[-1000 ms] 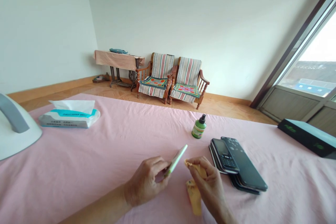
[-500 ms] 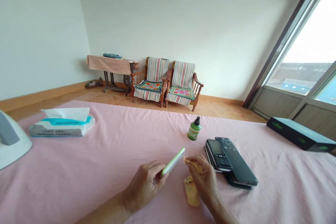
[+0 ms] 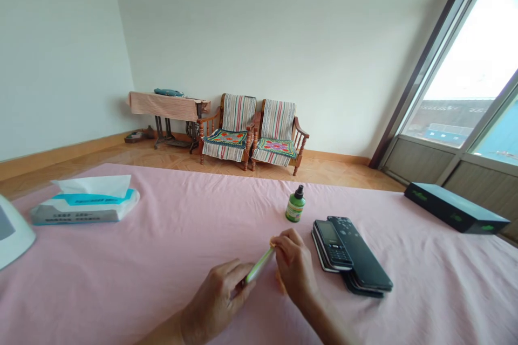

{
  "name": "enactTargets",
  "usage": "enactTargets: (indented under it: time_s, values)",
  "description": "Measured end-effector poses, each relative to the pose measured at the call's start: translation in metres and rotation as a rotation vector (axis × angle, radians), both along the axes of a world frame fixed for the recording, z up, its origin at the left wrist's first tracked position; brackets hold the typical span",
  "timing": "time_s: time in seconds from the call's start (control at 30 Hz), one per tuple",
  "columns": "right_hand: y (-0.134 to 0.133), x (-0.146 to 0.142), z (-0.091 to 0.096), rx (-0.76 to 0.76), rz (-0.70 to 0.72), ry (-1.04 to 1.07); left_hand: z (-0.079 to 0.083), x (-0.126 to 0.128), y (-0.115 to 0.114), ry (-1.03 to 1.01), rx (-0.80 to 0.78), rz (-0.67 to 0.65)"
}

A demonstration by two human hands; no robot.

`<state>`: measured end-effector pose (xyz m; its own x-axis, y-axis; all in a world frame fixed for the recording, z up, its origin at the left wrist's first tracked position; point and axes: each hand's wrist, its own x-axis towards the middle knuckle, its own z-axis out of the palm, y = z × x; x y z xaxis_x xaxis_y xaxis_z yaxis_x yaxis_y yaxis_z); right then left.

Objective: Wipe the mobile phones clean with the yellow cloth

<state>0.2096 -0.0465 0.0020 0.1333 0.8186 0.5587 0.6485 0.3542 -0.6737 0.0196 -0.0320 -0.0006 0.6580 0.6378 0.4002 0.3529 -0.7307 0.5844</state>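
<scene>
My left hand grips a thin green-edged phone, held edge-on and tilted up to the right. My right hand is closed on a yellow cloth, mostly hidden under its fingers, and presses against the phone's upper end. Both hands hover just above the pink tablecloth. Just to the right lies a stack of dark phones. A small green spray bottle stands behind the hands.
A pack of tissues lies at the left, and a white object shows at the left edge. A dark flat box sits at the far right. Two striped chairs and a side table stand by the far wall.
My right hand has moved over the phone's top end, covering more of the yellow cloth. The phone has dropped lower and flatter. The camera has tilted, shifting the scene left and down.
</scene>
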Motion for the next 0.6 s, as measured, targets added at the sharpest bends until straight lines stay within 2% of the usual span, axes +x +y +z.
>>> enactTargets:
  time_s: [0.13,0.2,0.27,0.47,0.6]
  values:
    - [-0.024,-0.032,-0.010,0.051,0.136,-0.001,0.000,0.001,0.001,-0.031,-0.009,0.006]
    - [-0.029,-0.039,-0.013,0.050,0.177,0.002,0.001,0.002,0.001,-0.046,-0.015,0.000]
    - [-0.025,-0.034,-0.013,0.053,0.164,0.014,0.001,0.002,0.002,-0.047,-0.011,0.004]
    - [0.007,0.007,-0.008,0.098,-0.053,0.034,-0.001,0.002,0.003,-0.030,0.013,0.021]
    - [-0.004,-0.006,-0.016,0.109,0.013,0.027,-0.004,0.002,0.003,-0.047,0.010,0.019]
